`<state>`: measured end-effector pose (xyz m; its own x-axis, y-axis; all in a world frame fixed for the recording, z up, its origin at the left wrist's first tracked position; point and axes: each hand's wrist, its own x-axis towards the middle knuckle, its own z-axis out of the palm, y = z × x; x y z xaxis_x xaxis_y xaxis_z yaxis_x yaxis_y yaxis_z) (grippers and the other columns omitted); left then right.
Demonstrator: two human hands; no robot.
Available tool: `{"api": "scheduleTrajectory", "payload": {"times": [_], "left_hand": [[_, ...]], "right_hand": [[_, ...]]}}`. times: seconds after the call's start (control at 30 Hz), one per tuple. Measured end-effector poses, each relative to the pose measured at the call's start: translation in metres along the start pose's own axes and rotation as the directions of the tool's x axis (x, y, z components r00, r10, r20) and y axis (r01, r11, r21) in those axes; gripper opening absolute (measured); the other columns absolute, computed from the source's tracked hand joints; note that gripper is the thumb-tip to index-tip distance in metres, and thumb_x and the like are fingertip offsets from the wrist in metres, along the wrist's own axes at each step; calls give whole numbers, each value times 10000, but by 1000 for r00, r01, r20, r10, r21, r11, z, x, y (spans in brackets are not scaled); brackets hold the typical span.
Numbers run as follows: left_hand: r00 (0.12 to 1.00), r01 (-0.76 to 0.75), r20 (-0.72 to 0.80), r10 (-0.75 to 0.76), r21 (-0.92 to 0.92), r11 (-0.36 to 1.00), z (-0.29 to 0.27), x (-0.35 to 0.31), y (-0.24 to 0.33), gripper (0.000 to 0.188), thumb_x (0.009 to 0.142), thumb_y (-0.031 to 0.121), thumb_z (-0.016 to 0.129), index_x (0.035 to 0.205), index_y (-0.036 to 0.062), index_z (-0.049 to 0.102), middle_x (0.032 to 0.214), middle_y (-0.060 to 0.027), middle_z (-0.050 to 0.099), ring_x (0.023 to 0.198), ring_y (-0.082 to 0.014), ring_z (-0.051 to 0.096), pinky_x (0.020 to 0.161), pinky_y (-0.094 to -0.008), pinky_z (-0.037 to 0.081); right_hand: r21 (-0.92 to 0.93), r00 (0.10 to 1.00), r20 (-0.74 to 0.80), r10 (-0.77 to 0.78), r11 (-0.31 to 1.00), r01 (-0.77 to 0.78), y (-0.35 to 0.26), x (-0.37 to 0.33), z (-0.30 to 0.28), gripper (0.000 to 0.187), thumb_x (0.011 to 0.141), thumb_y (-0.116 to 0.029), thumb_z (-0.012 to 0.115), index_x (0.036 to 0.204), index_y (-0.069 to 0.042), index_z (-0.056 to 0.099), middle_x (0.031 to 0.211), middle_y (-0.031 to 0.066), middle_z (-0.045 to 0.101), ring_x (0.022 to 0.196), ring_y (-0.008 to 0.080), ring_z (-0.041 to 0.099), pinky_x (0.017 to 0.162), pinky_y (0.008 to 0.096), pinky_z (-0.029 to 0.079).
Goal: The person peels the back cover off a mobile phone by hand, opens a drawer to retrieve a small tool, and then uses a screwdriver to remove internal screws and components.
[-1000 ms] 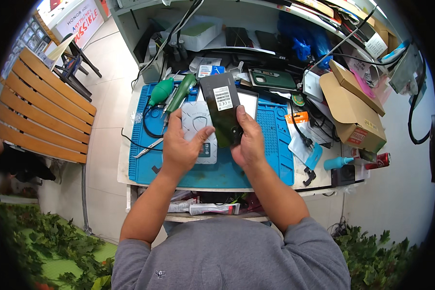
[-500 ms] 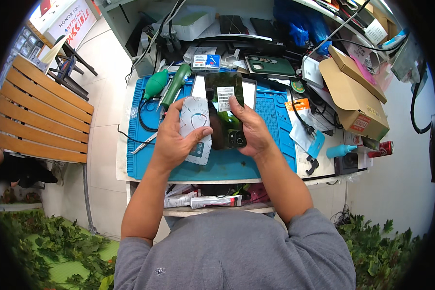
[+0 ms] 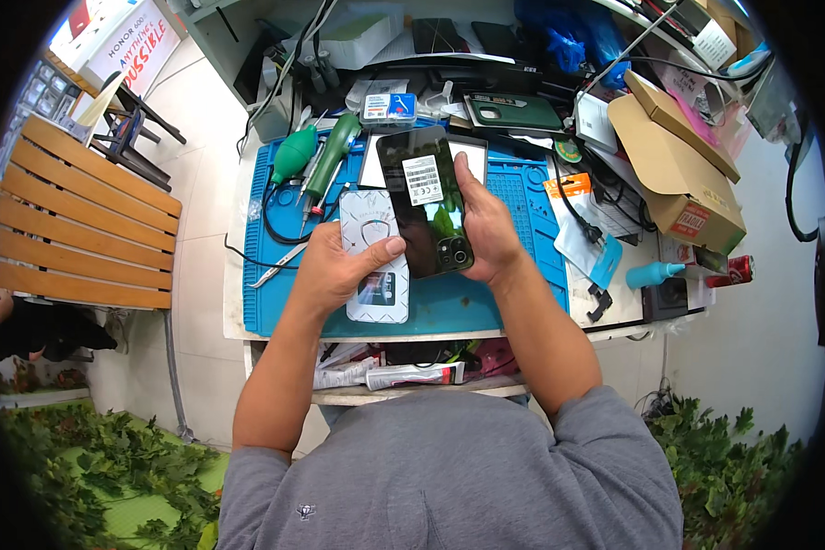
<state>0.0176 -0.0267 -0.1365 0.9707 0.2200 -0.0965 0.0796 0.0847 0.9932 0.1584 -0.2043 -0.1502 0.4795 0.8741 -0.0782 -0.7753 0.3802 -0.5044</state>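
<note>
My left hand (image 3: 328, 270) pinches a flat white package (image 3: 367, 215) with rounded corners, a patterned print and a dark square near its lower end. Its thumb lies across the front. In my right hand (image 3: 490, 229) is a glossy black smartphone (image 3: 420, 229), back side toward me, gripped along its right edge. A white printed label (image 3: 423, 180) sticks to the phone's back, and the camera block (image 3: 453, 251) sits at its lower right corner. Package and phone are side by side over the blue work mat (image 3: 467, 312).
Left on the mat lie a green air blower (image 3: 294, 154), a green screwdriver (image 3: 339, 151) and tweezers (image 3: 280, 266). An open cardboard box (image 3: 678, 174), a light-blue bottle (image 3: 654, 274) and a red can (image 3: 731, 271) stand at the right. Below, an open drawer holds tubes (image 3: 415, 375).
The phone has tilted, its top leaning further left, and my right thumb has come off the label to the phone's edge. The white package has turned more upright and shifted slightly down.
</note>
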Motion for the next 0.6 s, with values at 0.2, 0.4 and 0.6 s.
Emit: {"api": "scheduleTrajectory", "payload": {"times": [0.2, 0.4, 0.6], "left_hand": [[990, 115, 82, -119, 55, 992, -4, -4, 10, 282, 911, 205, 900, 1058, -1, 775, 862, -49, 771, 653, -91, 670, 573, -254, 528], [987, 49, 144, -64, 103, 993, -11, -7, -4, 277, 887, 199, 912, 1039, 11, 778, 825, -39, 760, 623, -80, 652, 523, -240, 495], [992, 15, 122, -22, 53, 998, -6, -4, -3, 287, 872, 188, 916, 1042, 1, 780, 862, -51, 777, 696, -101, 695, 623, -247, 548]], "right_hand": [[11, 999, 35, 23, 1000, -23, -4, -3, 2, 679, 1170, -569, 293, 1551, -57, 526, 1403, 189, 689, 1241, 322, 721, 1061, 474, 610], [-48, 1000, -24, 16, 999, -17, -7, -3, 6, 724, 1159, -610, 279, 1506, -43, 568, 1319, 237, 717, 1163, 340, 752, 983, 489, 644], [-131, 999, -35, -6, 991, 1, -3, -1, 6, 730, 1151, -622, 301, 1514, -42, 558, 1297, 241, 725, 1187, 354, 744, 991, 519, 639]]}}
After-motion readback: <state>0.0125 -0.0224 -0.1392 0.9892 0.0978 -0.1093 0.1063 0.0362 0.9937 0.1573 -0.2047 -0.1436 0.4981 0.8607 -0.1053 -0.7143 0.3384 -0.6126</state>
